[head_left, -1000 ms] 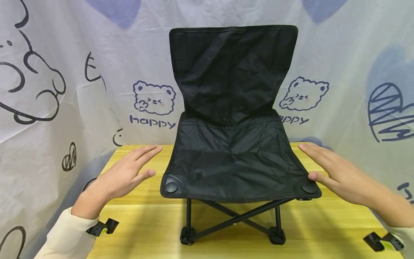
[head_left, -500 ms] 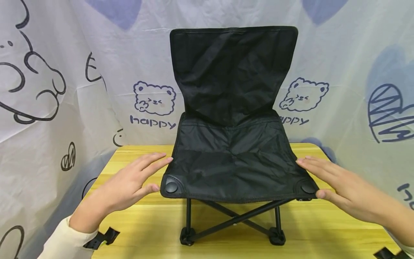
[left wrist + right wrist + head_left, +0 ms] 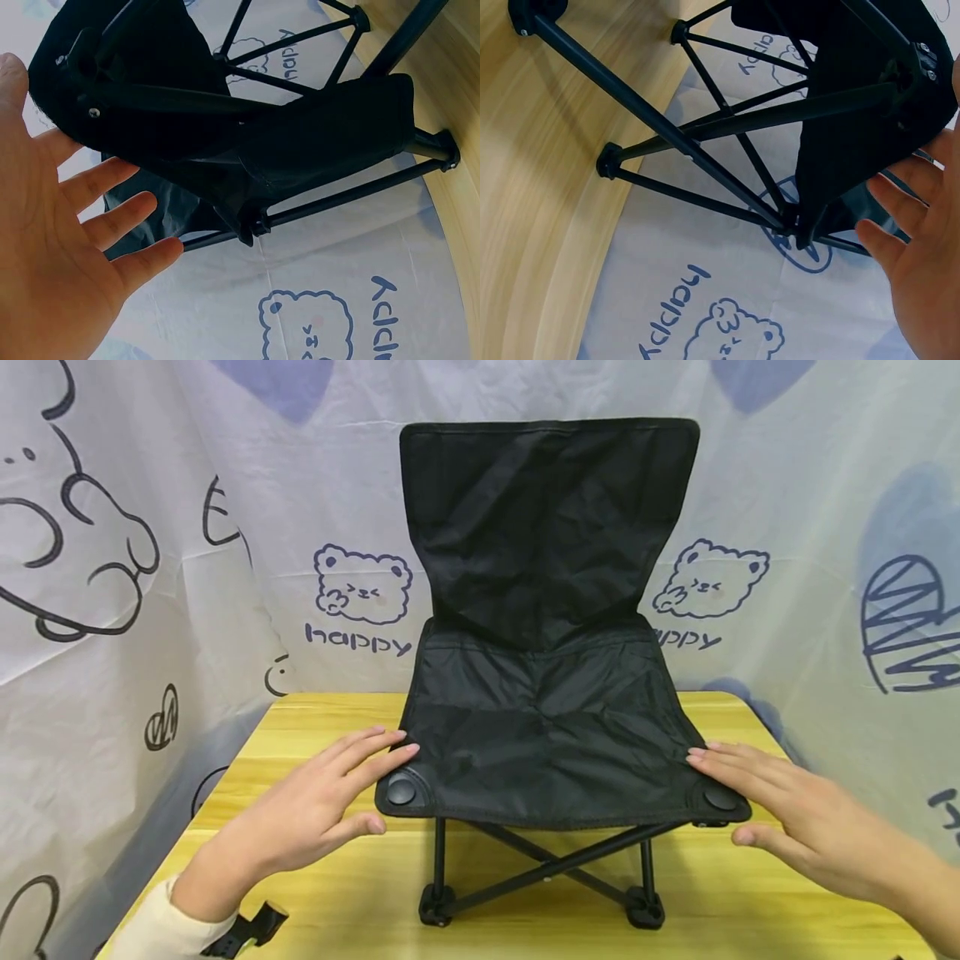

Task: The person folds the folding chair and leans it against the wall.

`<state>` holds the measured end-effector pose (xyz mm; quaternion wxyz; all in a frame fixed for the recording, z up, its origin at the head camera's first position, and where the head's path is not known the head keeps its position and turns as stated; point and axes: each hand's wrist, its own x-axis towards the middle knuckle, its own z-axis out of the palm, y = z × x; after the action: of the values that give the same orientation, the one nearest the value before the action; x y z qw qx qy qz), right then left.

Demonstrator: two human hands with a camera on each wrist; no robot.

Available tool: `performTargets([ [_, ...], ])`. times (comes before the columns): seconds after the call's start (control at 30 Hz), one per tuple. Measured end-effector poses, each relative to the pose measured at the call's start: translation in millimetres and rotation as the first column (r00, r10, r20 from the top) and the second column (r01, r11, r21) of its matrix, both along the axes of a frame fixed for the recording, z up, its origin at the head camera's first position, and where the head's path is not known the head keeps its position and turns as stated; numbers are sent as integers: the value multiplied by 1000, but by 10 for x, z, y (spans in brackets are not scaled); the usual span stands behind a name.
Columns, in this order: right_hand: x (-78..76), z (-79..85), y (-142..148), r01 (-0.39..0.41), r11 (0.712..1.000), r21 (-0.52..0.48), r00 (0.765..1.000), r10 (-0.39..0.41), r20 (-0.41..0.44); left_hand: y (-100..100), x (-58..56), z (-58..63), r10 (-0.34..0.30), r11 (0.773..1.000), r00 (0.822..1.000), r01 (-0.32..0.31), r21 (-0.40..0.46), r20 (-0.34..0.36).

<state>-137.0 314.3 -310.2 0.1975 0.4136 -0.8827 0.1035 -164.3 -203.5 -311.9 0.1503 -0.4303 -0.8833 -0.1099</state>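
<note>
A black folding chair [image 3: 543, 718] stands unfolded in the middle of the head view, its fabric back upright and its crossed legs [image 3: 551, 867] below the seat. My left hand [image 3: 315, 806] is at the seat's front left corner, fingers straight, fingertips over the edge. On the other side my right hand [image 3: 810, 822] lies along the front right corner with straight fingers, its thumb apart below. In the left wrist view the left fingers [image 3: 112, 217] spread beside the seat's side edge. The right wrist view has the right fingers [image 3: 900, 206] against the fabric's edge, partly hidden behind it.
The chair's feet rest on a yellow wood-grain table [image 3: 337, 902]. A white curtain [image 3: 247, 527] with blue bear and heart drawings hangs behind and on both sides. A black strap device [image 3: 251, 931] is on the left wrist.
Both hands have come down toward the front corners of the seat, the left one also moving right until its fingertips overlap the edge. The chair stays in place; the view shifts slightly.
</note>
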Motion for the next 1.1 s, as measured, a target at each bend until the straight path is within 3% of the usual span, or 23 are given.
performTargets([
  [0.27,24,-59,-13,-4,1000,-18,1000,3,-27,30,53,-23,2,1000,1000,-2,7,-11],
  [0.63,33,-109,-72,-87,989,-116,991,74,-114,68,76,-56,-53,997,996,56,48,-71],
  [0.83,58,-96,-155,-163,969,-183,970,124,-209,72,91,-71,-62,995,994,68,70,-85],
  [1.1,24,-18,-257,-288,928,-236,932,214,-294,108,79,-50,-104,986,981,124,116,-164],
])
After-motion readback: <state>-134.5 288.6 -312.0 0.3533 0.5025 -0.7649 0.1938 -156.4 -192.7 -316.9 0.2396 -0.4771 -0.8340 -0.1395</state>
